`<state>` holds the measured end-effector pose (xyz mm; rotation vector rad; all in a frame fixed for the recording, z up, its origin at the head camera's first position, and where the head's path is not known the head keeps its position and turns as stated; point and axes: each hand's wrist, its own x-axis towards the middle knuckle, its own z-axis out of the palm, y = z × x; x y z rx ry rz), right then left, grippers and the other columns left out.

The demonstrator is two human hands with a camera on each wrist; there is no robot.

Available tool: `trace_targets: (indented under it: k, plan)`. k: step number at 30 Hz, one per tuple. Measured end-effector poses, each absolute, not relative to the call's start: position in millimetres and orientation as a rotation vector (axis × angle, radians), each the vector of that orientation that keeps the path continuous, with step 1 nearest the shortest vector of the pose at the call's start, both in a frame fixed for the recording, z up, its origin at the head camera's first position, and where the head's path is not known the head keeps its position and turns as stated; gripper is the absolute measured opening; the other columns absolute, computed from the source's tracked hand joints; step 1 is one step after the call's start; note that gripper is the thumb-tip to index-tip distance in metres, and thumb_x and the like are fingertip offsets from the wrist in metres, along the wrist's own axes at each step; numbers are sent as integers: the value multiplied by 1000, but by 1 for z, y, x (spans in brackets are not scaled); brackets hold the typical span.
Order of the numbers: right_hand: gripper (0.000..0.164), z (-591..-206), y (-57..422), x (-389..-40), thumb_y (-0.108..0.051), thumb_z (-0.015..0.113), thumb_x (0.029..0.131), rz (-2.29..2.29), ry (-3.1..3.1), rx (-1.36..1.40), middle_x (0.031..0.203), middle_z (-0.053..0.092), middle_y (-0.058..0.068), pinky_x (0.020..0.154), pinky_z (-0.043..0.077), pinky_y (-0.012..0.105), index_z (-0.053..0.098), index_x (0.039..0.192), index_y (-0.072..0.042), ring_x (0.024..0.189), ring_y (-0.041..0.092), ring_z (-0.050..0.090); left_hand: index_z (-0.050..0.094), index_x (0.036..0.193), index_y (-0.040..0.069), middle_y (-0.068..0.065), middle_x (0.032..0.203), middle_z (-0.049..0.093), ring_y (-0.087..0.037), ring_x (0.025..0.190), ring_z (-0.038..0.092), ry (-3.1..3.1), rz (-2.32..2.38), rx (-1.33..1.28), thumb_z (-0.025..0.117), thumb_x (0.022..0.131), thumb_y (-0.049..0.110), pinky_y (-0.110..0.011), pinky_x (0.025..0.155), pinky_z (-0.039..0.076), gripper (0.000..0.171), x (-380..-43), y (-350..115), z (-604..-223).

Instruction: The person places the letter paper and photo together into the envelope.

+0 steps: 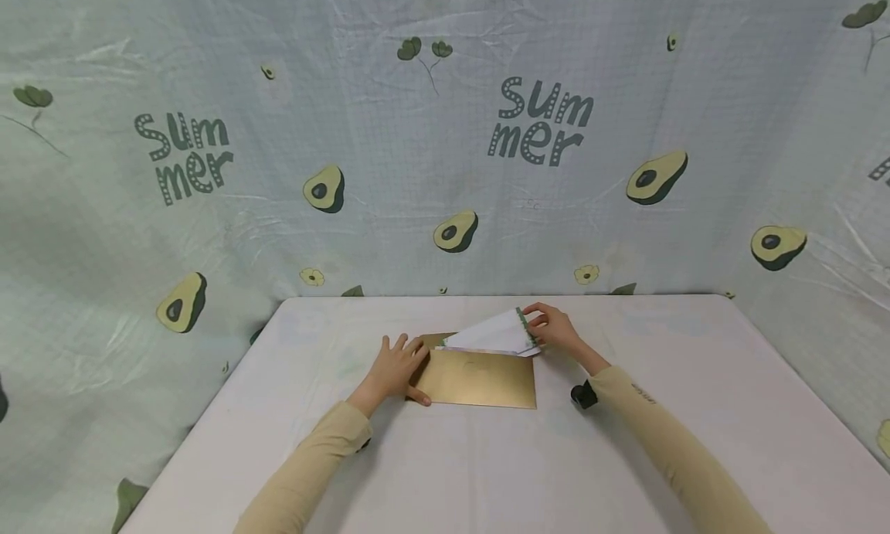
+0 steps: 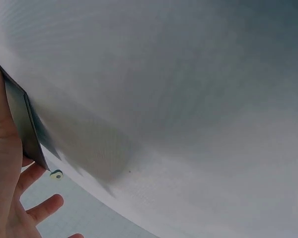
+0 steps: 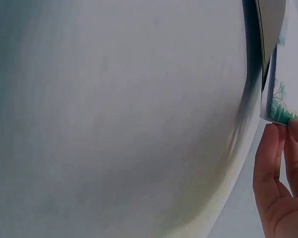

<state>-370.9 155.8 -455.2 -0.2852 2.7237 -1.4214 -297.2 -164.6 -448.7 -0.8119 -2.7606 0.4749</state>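
A flat, shiny gold envelope (image 1: 480,383) lies at the middle of the table, its left side raised a little in the left wrist view. My left hand (image 1: 398,368) holds that left side, with the thumb at the near corner and some fingers spread. White paper (image 1: 490,335) with a green printed border shows above the envelope's long far edge, its lower part hidden. At the paper's right end, my right hand (image 1: 554,329) pinches the border between thumb and fingers. Green plant drawings on the paper (image 3: 293,84) appear close up in the right wrist view.
A white-covered table (image 1: 445,472) spreads around the envelope. Behind it hangs a pale cloth (image 1: 389,140) printed with avocados and lettering. A black wrist camera (image 1: 584,396) sits under the right sleeve.
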Motion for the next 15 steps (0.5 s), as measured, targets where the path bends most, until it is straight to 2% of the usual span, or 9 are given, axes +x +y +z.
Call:
trace_targets:
  k: [5,15]
  plan:
    - [35,-457,143,-367,-2,55,83,-1419,2741,-354,90,61,19,54,49,26,51,117,-3,63,14,57,46,123,13,-6,125,46,-29,114,44,-2745,480,-809,56,50,79,-53,86,38,99,-298,-164,-450]
    - [52,-456,129,-362,2,52,81,-1390,2733,-459,88,61,19,51,47,25,42,131,-8,56,13,54,44,124,12,-6,126,45,-30,114,43,-2773,456,-803,57,51,79,-54,87,38,99,-298,-164,-448]
